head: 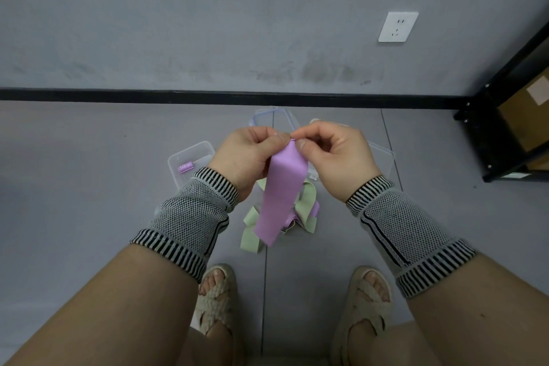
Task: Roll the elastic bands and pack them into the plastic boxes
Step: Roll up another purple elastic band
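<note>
Grey floor (89,187) meets grey wall (208,24); left hand (249,154) and right hand (335,154) pinch purple band (282,196).

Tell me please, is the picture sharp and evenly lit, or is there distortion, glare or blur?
Head view: soft, even light with faint shadows and no glare; wide-angle bending curves the black baseboard and shelf frame; both hands, left and right, and the purple band look sharp.

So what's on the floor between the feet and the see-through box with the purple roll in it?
In the head view, bare grey floor mostly; the person's left sleeve hangs over that stretch. The pile of green bands lies to the right of it.
</note>
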### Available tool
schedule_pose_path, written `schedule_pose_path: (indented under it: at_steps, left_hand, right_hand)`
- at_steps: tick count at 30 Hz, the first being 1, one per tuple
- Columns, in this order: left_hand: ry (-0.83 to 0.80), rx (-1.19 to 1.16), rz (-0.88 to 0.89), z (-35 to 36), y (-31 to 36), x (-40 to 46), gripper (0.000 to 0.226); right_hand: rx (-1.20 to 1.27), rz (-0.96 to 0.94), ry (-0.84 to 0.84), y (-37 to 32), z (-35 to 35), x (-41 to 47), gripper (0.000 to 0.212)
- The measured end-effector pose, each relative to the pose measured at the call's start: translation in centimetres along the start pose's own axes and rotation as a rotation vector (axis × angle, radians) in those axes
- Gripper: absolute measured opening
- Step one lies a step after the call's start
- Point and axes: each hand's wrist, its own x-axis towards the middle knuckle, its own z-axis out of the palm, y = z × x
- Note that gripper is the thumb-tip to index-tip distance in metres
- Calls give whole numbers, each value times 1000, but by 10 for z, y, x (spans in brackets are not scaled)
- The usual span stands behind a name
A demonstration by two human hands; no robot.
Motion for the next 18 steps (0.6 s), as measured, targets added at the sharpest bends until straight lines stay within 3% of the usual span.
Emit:
schedule_pose_path:
  at_steps: [7,12,18]
  left_hand:
    - [62,60,133,5,-1,-1,19]
    - [83,99,152,5,-3,2,21]
    - [73,90,111,6,-2,1,17]
  right_hand:
    - [176,152,25,-5,-1,0,7]
    - [153,172,27,-3,-3,3,7]
    - [329,273,-27,-1,-1,7,14]
